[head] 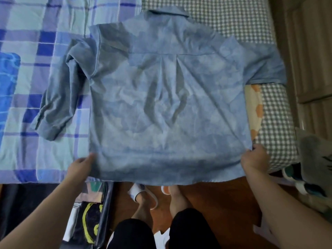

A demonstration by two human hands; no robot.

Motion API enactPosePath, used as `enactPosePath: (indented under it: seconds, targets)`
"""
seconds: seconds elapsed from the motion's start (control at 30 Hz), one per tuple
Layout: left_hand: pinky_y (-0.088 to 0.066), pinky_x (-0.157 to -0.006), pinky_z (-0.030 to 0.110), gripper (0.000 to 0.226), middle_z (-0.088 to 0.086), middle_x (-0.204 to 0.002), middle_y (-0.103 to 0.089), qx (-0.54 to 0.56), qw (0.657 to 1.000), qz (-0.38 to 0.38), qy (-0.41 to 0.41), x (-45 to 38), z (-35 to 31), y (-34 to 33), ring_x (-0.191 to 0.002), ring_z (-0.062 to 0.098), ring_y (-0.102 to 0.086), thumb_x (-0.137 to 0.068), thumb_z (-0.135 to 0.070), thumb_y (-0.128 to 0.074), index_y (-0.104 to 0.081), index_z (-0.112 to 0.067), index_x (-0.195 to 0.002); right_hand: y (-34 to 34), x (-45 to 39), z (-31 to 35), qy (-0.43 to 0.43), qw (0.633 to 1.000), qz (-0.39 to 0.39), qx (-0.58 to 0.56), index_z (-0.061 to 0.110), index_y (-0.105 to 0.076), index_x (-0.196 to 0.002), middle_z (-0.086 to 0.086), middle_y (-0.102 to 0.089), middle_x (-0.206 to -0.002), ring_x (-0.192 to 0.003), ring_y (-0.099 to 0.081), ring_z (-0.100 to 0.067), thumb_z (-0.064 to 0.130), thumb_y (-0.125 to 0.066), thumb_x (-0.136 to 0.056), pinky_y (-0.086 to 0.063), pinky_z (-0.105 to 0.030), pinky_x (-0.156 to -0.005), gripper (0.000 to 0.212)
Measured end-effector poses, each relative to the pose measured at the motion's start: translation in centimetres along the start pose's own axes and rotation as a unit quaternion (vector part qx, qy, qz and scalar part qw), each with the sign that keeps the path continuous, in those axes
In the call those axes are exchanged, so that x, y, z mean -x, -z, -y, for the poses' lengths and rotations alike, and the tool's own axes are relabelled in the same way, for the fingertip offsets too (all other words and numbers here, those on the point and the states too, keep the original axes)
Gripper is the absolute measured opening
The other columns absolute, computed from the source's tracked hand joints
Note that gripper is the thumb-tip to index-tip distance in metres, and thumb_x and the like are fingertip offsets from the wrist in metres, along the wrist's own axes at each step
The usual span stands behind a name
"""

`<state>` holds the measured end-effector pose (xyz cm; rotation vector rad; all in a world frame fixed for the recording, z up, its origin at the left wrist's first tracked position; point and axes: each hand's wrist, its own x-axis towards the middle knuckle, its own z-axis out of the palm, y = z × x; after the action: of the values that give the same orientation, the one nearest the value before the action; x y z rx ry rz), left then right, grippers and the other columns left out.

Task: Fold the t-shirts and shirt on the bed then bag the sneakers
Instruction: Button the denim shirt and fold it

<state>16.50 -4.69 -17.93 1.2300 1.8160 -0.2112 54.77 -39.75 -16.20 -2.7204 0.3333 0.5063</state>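
A light blue collared shirt lies back side up across the bed, collar at the far end, its hem hanging a little past the near edge. Its left sleeve is bent down over the plaid cover; the right sleeve spreads out to the right. My left hand pinches the shirt's lower left corner. My right hand pinches the lower right corner. A sneaker with green and white parts shows partly at the right edge, half covered by grey cloth.
The bed carries a blue plaid cover on the left and a grey checked sheet on the right. An open suitcase with clothes stands on the floor at the lower left. My legs and white slippers are on the wooden floor.
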Motion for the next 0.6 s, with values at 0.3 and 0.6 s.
enactPosePath:
  seconds: [0.3, 0.6]
  targets:
    - [-0.046, -0.059, 0.039, 0.041, 0.02, -0.077, -0.06, -0.033, 0.998, -0.056, -0.007, 0.0, -0.7, -0.3, -0.067, 0.031, -0.054, -0.092, -0.034, -0.072, -0.063, 0.006, -0.089, 0.1, -1.4, -1.4, -0.031, 0.999, 0.024, -0.012, 0.002, -0.063, -0.103, -0.019, -0.066, -0.103, -0.093, -0.062, -0.039, 0.01, -0.053, -0.097, -0.053, -0.046, -0.08, 0.015]
    - [-0.04, -0.067, 0.038, 0.039, 0.01, -0.074, -0.061, -0.102, 0.99, -0.037, -0.089, 0.3, -2.5, -0.9, -0.072, 0.028, -0.057, -0.099, -0.042, -0.059, -0.053, -0.01, -0.077, -8.3, 5.0, 11.5, 0.511, 0.85, -0.005, 0.127, 0.004, -0.056, -0.135, -0.027, -0.048, -0.141, -0.126, -0.046, -0.047, 0.008, -0.068, -0.08, -0.04, -0.054, -0.106, 0.056]
